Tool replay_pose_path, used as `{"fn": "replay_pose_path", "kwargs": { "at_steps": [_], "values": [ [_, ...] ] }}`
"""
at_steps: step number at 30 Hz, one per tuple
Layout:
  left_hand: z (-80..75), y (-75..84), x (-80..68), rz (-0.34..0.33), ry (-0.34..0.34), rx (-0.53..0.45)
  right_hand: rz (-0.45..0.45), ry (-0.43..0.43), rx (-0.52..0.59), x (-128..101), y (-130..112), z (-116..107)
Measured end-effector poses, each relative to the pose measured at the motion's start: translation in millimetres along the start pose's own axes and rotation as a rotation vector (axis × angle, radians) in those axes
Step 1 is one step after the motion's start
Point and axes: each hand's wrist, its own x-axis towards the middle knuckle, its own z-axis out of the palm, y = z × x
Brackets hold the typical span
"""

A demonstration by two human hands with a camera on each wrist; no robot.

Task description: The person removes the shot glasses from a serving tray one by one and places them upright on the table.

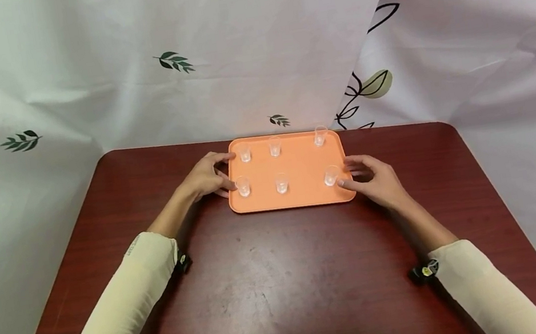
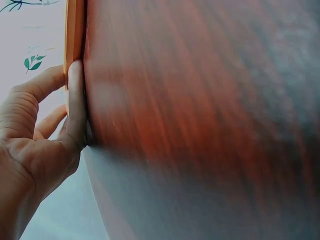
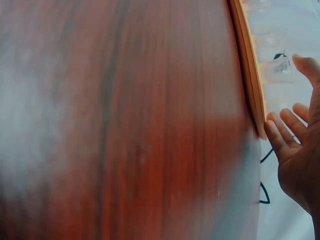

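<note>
The tray (image 1: 299,165) lies crosswise between both hands: left hand (image 1: 207,177) pinches its left rim; right hand (image 1: 376,178), fingers relaxed, touches its right rim.

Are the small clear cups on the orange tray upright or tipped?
Upright. All six clear cups stand in two rows of three on the orange tray, rims up; none lies on its side.

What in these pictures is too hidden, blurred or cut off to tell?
- Whether the six small clear cups hold anything: too small and see-through in the head view.
- The left hand fingers under the orange tray: hidden by the tray's edge; the left wrist view shows only the thumb on the rim.
- The table surface: blurred in both wrist views.
- The right hand: cut off by the right wrist view's edge.
</note>
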Motion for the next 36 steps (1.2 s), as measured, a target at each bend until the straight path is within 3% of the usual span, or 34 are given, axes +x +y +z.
{"fn": "replay_pose_path", "kwargs": {
  "at_steps": [10, 19, 31, 36],
  "values": [
    [-1.9, 9.7, -0.2, -0.011, -0.060, 0.084, 0.010, -0.020, 0.065, 3.2, -2.3, 6.3],
    [-1.8, 8.1, 2.8, -0.016, -0.064, 0.072, 0.052, -0.056, 0.144, 6.4, -4.7, 17.5],
    [-0.4, 6.3, 1.9, -0.015, -0.060, 0.075, 0.018, -0.046, 0.128, 11.1, -5.5, 21.6],
    [-0.4, 7.0, 2.3, -0.015, -0.057, 0.081, 0.020, -0.032, 0.193, 13.7, -6.6, 20.8]
  ]
}}
